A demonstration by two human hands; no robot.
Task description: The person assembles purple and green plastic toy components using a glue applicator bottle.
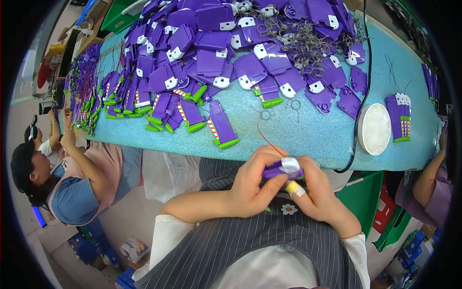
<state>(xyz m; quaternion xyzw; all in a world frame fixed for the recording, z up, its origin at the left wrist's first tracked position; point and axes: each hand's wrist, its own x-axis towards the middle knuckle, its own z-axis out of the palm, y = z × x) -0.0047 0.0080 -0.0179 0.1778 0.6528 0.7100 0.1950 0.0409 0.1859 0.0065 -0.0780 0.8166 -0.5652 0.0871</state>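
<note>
One part in hands: purple-and-white part (290,166), btwn L hand (255,180) & R hand (315,185), by near edge of blue table (322,142).
L fingers: curled, thumb & fingertips clamped on part's L side.
R fingers: clamped on its R side; yellow-and-white wrap (294,189) on one digit.
Red wire: thin red wire (264,136) runs up from hands twd a loose wire coil (265,114); can't tell if touching.
Panels: big heap of purple panels (211,41), many w/ white corners, far side; grey wire coils (308,48) tangled on its R.
Green-tipped pcs: purple piece w/ striped edge (222,126) nearest hands, more to L; upright-looking group (400,118) far R.
R side: white bowl (375,129) just beside black cable (368,62).
People: co-worker (91,178) L, another person (433,188) R.
</note>
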